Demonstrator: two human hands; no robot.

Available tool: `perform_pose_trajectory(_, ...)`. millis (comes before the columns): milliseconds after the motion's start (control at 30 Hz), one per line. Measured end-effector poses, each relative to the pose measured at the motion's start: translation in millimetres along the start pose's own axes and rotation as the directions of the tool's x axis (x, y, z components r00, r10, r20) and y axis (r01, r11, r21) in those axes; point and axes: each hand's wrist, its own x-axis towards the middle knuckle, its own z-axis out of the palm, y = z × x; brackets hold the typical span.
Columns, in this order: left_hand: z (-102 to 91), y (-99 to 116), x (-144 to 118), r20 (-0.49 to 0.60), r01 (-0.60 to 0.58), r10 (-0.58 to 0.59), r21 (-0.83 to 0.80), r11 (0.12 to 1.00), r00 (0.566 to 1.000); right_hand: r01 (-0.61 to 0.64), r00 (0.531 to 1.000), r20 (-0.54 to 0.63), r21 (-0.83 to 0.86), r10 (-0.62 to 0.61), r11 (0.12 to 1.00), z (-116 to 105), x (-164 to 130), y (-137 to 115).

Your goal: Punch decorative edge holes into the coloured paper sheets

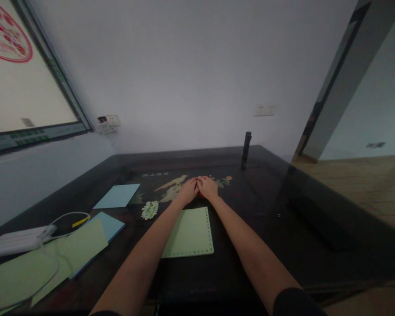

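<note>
The dark table (316,228) spans the view, its inlaid bird-and-flower panel (174,186) at centre. Nearer you lies a green perforated sheet (191,232); a blue sheet (117,195) and a small floral cut-out (150,210) lie to its left. Your left hand (187,191) and right hand (208,187) meet beyond the green sheet, fingers curled together over a small red object (200,193), mostly hidden. You appear mid-manipulation; whether either hand actually grips it cannot be told. Any next move calls for fine fingertip control.
</note>
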Motion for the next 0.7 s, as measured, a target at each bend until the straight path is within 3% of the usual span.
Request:
perform_pose_trajectory(300, -7.8, -17.5, -10.3, -0.005, 0.047, -0.047, 0.043, 0.998, 0.999, 0.048, 0.999, 0.011, 0.082, -0.049, 0.995, 8.0, 1.0, -15.5)
perform_pose_trajectory(433, -12.5, -22.4, -14.5, -0.056, 0.06, -0.059, 0.015, 0.998, 0.997, 0.063, 0.997, 0.043, 0.171, -0.071, 0.983, 6.7, 3.2, -17.3)
perform_pose_trajectory(567, -13.2, -20.8, -14.1, -0.122, 0.143, -0.143, -0.01, 0.99, 0.982, 0.01, 0.994, 0.102, 0.248, -0.036, 0.969, 3.3, 11.6, -12.9)
perform_pose_trajectory(700, -12.5, -15.2, -6.8, -0.112, 0.169, -0.163, 0.046, 0.985, 0.98, -0.061, 0.993, 0.116, 0.23, 0.035, 0.971, 1.7, 18.6, -6.6)
